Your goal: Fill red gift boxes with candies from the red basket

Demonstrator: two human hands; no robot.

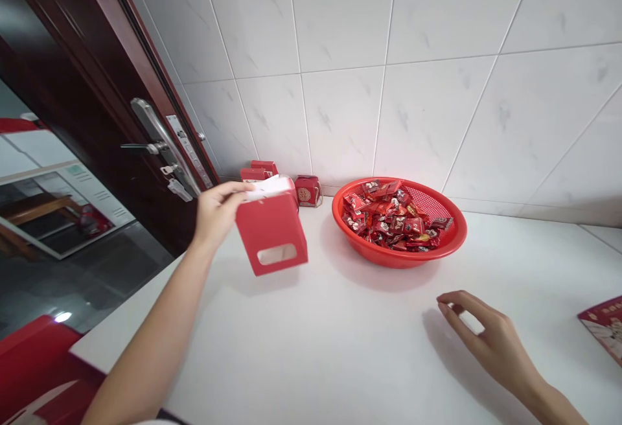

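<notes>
My left hand (221,208) grips the upper left edge of a red paper gift box (272,227), holding it tilted above the white table. The box has white inner flaps showing at its top and an oblong cut-out window low on its front. My right hand (488,334) hovers over the table at the right, in front of the basket, its thumb and forefinger bent together in a loop with nothing seen between them. A red plastic basket (454,243) between and beyond the hands holds many wrapped candies (391,214) in red and brown.
Small red boxes (308,190) stand against the tiled wall (340,114), partly behind the gift box. A printed red packet (605,324) lies at the right edge. Left of the table (311,347) are a dark red door (87,43) with keys and red items (39,360) below.
</notes>
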